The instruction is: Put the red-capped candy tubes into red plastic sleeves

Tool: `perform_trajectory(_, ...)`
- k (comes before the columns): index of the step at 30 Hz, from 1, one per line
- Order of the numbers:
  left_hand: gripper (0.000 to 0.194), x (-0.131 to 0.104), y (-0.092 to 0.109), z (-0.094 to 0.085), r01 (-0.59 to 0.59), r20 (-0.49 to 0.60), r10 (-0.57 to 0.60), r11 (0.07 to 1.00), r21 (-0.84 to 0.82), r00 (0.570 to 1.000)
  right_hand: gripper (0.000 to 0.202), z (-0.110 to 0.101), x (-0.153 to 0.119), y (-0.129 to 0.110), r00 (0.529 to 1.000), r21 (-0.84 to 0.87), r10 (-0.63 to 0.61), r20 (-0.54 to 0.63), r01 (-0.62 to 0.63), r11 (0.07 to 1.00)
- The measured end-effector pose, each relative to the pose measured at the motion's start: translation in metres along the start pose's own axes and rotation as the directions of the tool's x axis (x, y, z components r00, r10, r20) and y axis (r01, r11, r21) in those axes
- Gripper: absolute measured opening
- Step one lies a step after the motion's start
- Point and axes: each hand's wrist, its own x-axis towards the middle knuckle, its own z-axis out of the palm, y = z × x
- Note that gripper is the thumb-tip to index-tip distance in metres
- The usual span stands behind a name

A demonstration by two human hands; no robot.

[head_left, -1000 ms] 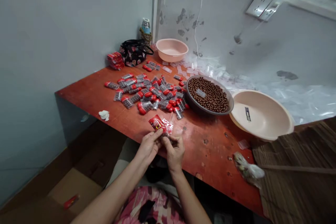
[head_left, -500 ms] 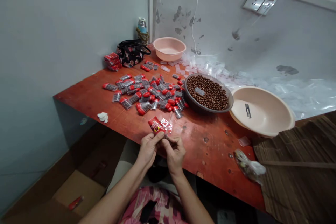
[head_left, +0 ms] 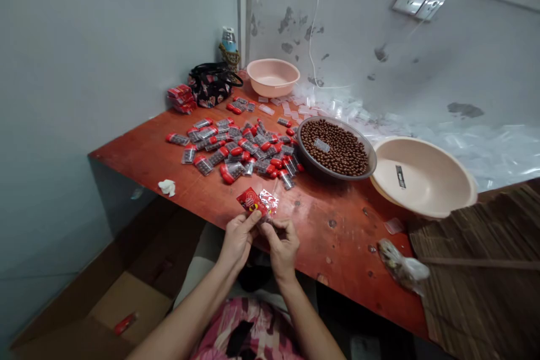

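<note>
Near the table's front edge, my left hand (head_left: 238,238) pinches a red printed card (head_left: 248,199) between thumb and fingers. My right hand (head_left: 281,244) is closed at the card's lower right, beside a shiny clear plastic part (head_left: 269,201). Both hands grip the same small package, and its lower part is hidden by my fingers. Just beyond lies a loose heap of red-topped clear packs (head_left: 232,170) with dark round pieces inside. To the right of the heap stands a grey bowl (head_left: 333,178) full of brown balls (head_left: 343,152), with a small clear tray (head_left: 321,145) on top.
A cream basin (head_left: 439,180) stands right of the bowl, a pink basin (head_left: 273,90) at the back. Clear plastic trays (head_left: 493,152) pile along the wall. Stacked cardboard (head_left: 481,253) and a knotted plastic bag (head_left: 403,267) lie at right. A floral bag (head_left: 208,87) sits back left.
The red card has tilted slightly in my fingers. Both hands keep hold of the package in nearly the same place, and the view has shifted a little.
</note>
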Motion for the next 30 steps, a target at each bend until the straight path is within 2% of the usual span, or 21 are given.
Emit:
perform_trajectory(3,0.015,-0.002,-0.004,0.000,-0.037,-0.012,0.038,0.997,0.063,0.999,0.017,0.001,0.001,0.002,0.981,0.153,0.192,0.038,-0.196,0.969)
perform_trajectory(5,0.015,-0.006,-0.005,0.001,-0.050,-0.011,0.051,0.994,0.095,0.999,0.018,0.000,0.001,0.003,0.970,0.189,0.238,0.059,-0.245,0.951)
perform_trajectory(6,0.014,-0.007,-0.005,0.002,-0.047,-0.014,0.049,0.994,0.098,0.999,0.018,-0.001,0.001,0.002,0.977,0.164,0.206,0.048,-0.211,0.964)
perform_trajectory(8,0.013,-0.009,-0.004,0.004,-0.035,-0.025,0.037,0.997,0.072,0.999,0.015,-0.002,-0.001,0.001,0.998,0.045,0.064,0.017,-0.065,0.997)
perform_trajectory(10,0.011,-0.009,-0.003,0.005,-0.035,-0.039,0.036,0.999,0.026,0.999,0.014,-0.003,-0.002,0.000,0.997,-0.081,-0.075,0.012,0.076,0.994)
perform_trajectory(12,0.011,-0.008,-0.003,0.004,-0.032,-0.023,0.032,0.999,0.006,0.999,0.015,-0.003,-0.003,-0.001,0.996,-0.100,-0.089,0.012,0.090,0.991)
perform_trajectory(14,0.013,-0.007,-0.002,0.003,-0.006,0.042,0.005,1.000,0.019,0.999,0.018,-0.001,-0.003,-0.002,0.999,0.024,0.045,0.017,-0.045,0.999)
perform_trajectory(16,0.018,-0.007,0.001,0.000,0.040,0.129,-0.046,0.998,0.050,0.991,0.020,0.001,-0.003,-0.003,0.972,0.190,0.220,0.082,-0.232,0.954)
perform_trajectory(18,0.020,-0.006,0.005,-0.002,0.072,0.179,-0.089,0.993,0.099,0.980,0.020,0.001,-0.003,-0.003,0.948,0.259,0.292,0.125,-0.315,0.913)
perform_trajectory(20,0.018,-0.006,0.007,-0.004,0.058,0.159,-0.083,0.986,0.156,0.984,0.018,0.001,-0.004,-0.004,0.975,0.191,0.214,0.067,-0.223,0.956)
perform_trajectory(23,0.016,-0.004,0.005,-0.004,-0.003,0.071,-0.011,0.980,0.197,0.997,0.013,0.000,-0.003,-0.003,1.000,-0.024,-0.028,-0.013,0.027,0.999)
perform_trajectory(25,0.017,-0.004,0.001,-0.004,-0.028,0.032,0.022,0.980,0.198,0.999,0.012,0.000,-0.001,-0.001,0.998,-0.045,-0.059,-0.002,0.059,0.997)
perform_trajectory(28,0.015,-0.004,-0.004,-0.005,-0.055,-0.004,0.057,0.980,0.194,0.998,0.013,0.001,0.001,0.001,0.995,0.111,0.101,0.021,-0.103,0.988)
perform_trajectory(30,0.015,-0.006,-0.003,-0.006,-0.062,-0.018,0.066,0.987,0.148,0.998,0.015,0.001,0.000,0.000,0.974,0.216,0.208,0.087,-0.222,0.951)
